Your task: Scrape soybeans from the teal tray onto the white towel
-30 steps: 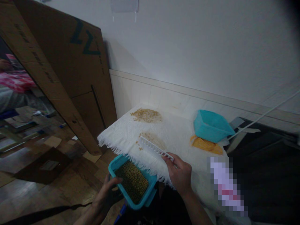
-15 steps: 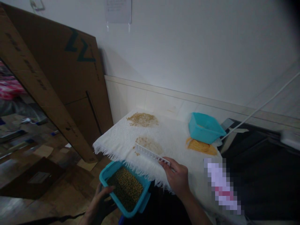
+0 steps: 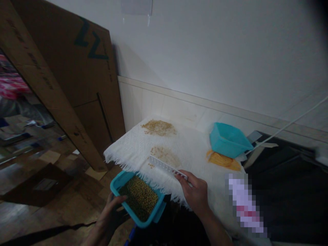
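My left hand grips the left side of a teal plastic basin, its thumb over the rim. Yellow soybeans and darker green beans lie inside; the basin is held just below the fringed edge of a white tablecloth. In my right hand is a narrow white slotted plastic strip, pinched at its near end and slanting low over the cloth. A few loose soybeans and a thin scatter of pale grains lie beside the strip.
A larger heap of soybeans lies at the back of the cloth. Right of it stand a second teal basin and an orange-yellow cloth-like item. A tall cardboard box rises at the left; a wall borders the table behind.
The view has tilted slightly downward. Both hands keep their holds, and the strip and basin have barely shifted relative to the table.
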`<move>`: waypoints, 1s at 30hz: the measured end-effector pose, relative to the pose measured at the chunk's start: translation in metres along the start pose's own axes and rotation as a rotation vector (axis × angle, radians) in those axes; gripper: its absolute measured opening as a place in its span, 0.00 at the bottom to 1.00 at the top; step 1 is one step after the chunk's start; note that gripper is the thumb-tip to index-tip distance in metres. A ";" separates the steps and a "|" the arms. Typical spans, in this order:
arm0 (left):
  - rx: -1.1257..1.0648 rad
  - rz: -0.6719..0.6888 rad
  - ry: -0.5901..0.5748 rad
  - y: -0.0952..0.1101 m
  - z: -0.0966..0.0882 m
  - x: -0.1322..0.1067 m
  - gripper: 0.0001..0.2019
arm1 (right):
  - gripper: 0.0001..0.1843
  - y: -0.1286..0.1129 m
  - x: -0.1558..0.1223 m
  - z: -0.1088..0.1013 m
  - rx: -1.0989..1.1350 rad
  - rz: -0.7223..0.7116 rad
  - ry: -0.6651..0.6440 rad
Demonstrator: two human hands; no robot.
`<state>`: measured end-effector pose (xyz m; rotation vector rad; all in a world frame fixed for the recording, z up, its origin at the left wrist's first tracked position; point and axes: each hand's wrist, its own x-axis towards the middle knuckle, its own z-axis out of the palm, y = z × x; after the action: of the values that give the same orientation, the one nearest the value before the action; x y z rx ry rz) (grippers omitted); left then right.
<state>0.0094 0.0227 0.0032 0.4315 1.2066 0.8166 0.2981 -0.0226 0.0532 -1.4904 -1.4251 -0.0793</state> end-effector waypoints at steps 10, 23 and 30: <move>-0.006 0.005 -0.005 -0.001 -0.002 0.005 0.41 | 0.17 -0.013 -0.003 0.001 0.011 -0.100 0.003; 0.006 -0.028 -0.049 0.002 -0.008 0.004 0.37 | 0.23 -0.022 -0.015 -0.003 -0.011 0.017 0.057; 0.024 -0.041 -0.017 0.004 -0.006 0.004 0.36 | 0.22 -0.008 -0.008 0.007 0.047 0.362 0.061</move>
<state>0.0035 0.0275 0.0010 0.4306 1.2072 0.7624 0.2859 -0.0254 0.0497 -1.6695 -1.0832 0.1310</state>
